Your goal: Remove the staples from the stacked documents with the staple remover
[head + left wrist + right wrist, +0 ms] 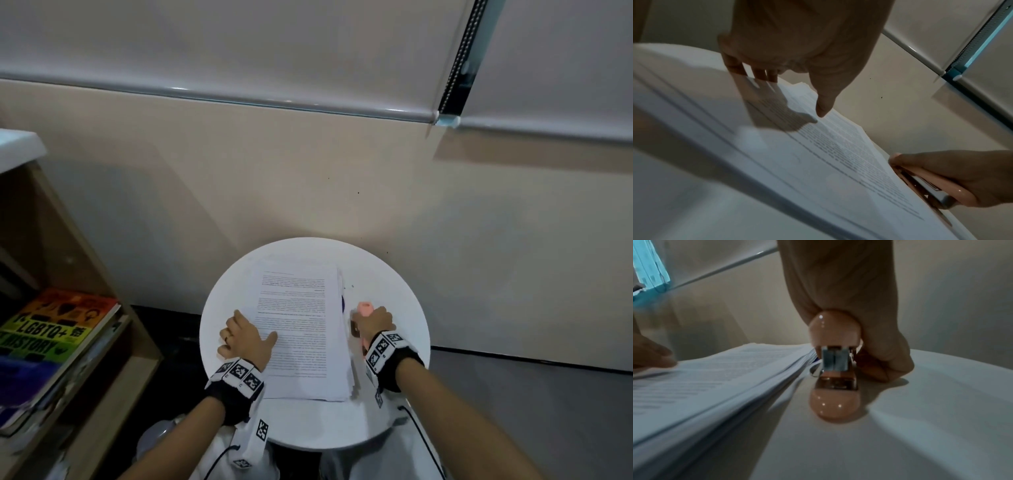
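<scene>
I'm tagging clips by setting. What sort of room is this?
Probably a home study or small office corner: a small round white table against a wall, roller blinds above, and a wooden bookshelf with books alongside.

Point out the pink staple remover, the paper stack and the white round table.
pink staple remover (pixel 835 382), right wrist view, its metal middle.
paper stack (pixel 301 325), head view, top printed page.
white round table (pixel 394 287), head view, bare top right of the stack.

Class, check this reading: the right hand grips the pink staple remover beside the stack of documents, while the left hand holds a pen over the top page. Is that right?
One detail is wrong. The left hand holds no pen; its fingers and thumb rest on the stack of documents, as the left wrist view shows. The right hand does grip the pink staple remover beside the stack.
</scene>
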Motion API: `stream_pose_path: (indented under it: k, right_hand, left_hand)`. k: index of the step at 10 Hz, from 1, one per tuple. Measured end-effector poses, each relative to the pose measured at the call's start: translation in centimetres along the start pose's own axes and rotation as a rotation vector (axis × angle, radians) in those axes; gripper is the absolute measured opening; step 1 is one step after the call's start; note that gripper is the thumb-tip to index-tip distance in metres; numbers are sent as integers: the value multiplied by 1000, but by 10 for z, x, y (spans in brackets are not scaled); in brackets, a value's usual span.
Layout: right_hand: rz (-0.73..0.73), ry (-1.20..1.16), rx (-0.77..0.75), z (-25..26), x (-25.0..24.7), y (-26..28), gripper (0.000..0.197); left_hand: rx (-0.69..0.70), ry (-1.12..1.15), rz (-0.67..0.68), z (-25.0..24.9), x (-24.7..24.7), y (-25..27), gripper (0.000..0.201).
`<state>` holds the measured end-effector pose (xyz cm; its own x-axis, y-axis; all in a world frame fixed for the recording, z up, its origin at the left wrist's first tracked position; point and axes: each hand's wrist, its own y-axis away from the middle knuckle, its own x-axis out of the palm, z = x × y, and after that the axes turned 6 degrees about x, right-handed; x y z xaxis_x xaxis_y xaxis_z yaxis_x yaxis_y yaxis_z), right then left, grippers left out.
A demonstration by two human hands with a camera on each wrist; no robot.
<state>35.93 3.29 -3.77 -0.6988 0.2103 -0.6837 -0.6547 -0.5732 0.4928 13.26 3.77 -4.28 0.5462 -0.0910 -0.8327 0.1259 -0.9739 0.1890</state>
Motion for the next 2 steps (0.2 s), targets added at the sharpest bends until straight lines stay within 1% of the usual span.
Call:
stream_pose_path:
  k: [1, 2]
  right_hand:
    - [-33, -21, -3, 4, 0, 8, 73]
    - [-13, -109, -4, 1, -8, 12, 76]
  left_hand:
    - [36, 36, 28, 6, -9, 0, 92]
    - [68, 96, 50, 19, -24, -1, 84]
